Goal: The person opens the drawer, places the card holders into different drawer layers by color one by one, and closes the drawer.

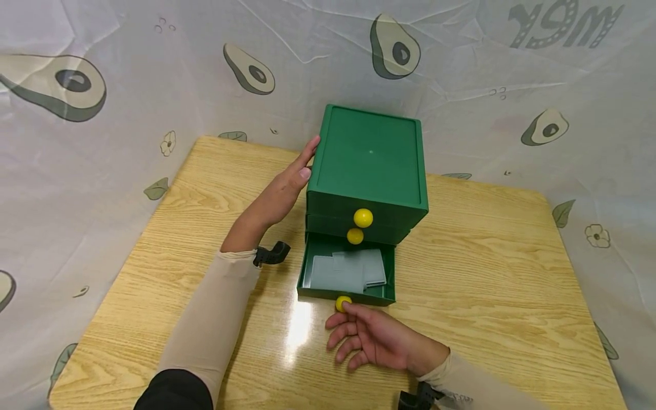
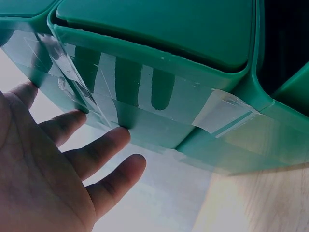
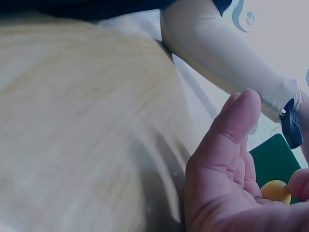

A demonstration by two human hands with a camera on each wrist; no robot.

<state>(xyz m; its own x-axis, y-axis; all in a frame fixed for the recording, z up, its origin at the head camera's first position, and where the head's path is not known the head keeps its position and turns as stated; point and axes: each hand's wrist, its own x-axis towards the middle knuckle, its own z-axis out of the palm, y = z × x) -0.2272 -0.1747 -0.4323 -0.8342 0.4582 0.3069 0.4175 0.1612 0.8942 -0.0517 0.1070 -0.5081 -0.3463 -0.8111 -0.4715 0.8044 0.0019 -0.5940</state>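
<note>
A green drawer cabinet (image 1: 368, 159) stands on the table with its bottom drawer (image 1: 388, 267) pulled out. Inside that drawer lie flat, pale grey pieces (image 1: 338, 273), some overlapping. My left hand (image 1: 282, 191) rests against the cabinet's left side, fingers stretched out; the left wrist view shows those fingertips along the taped green side (image 2: 130, 87). At the drawer's front, my right hand (image 1: 379, 339) pinches the yellow knob (image 1: 342, 303) at the thumb tip, the other fingers loosely bent below. In the right wrist view the knob (image 3: 275, 191) sits between thumb and fingers.
Two more yellow knobs, an upper one (image 1: 363, 218) and a lower one (image 1: 355, 236), mark the closed drawers above. The wooden table (image 1: 487, 273) extends on both sides. Behind the cabinet hangs a white sheet (image 1: 318, 74) printed with avocados.
</note>
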